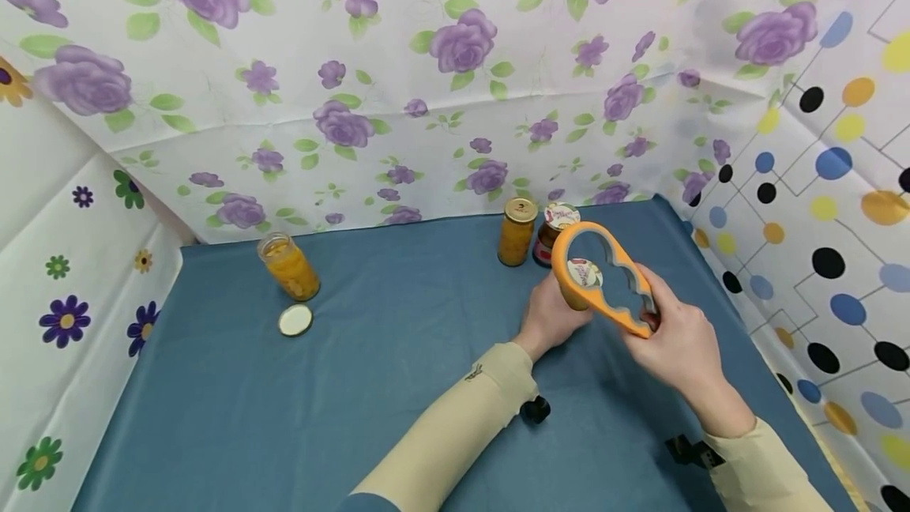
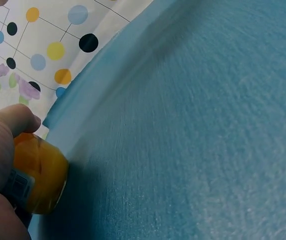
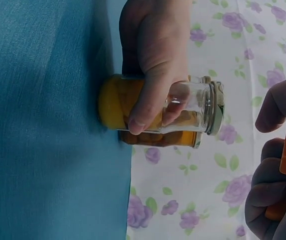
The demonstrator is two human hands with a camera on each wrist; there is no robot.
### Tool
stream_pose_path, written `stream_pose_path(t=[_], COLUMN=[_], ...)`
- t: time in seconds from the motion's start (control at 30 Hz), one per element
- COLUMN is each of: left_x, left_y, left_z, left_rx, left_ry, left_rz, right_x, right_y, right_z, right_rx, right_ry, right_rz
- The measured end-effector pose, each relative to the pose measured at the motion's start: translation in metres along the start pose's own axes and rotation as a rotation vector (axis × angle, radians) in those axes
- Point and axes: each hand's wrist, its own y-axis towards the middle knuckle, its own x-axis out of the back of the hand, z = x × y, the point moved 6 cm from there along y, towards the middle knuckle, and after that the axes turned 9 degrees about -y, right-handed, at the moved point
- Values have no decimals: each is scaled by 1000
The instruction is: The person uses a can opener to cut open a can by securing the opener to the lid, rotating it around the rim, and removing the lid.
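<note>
My left hand [image 1: 553, 314] grips a lidded glass jar [image 3: 108, 102] with yellow-orange contents, thumb and fingers round its side. The jar stands upright at the blue cloth, and its patterned lid [image 3: 217, 107] faces up. In my right hand [image 1: 678, 338] is an orange and grey jar opener [image 1: 559, 255], held by its handle ends. The opener's toothed grey inner edges are spread apart. From the head view the held jar's lid shows through the opener's gap; in the right wrist view the opener stays apart from the jar.
Behind the left hand stand a gold-lidded jar [image 1: 517, 234] and a dark jar with a patterned lid [image 1: 562, 216]. An uncapped jar [image 1: 293, 269] of orange contents stands at the left, a loose lid [image 1: 295, 321] before it. Patterned sheets [image 1: 462, 46] border the blue cloth [image 1: 398, 354].
</note>
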Motion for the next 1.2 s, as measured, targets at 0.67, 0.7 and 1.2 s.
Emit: stream_pose_path(t=[0.67,0.7,1.2], left_x=[39,44,152], left_y=[-10,-14,-78], left_z=[9,10,-18], left_rx=[61,76,-29], left_ry=[-70,-78,-277], left_rz=[-62,-73,-166], right_x=[-14,-15,-23], right_y=[3,3,16], right_z=[17,18,78], right_rx=[43,42,114], right_ry=[-3,-9,0], right_rz=[89,103,239])
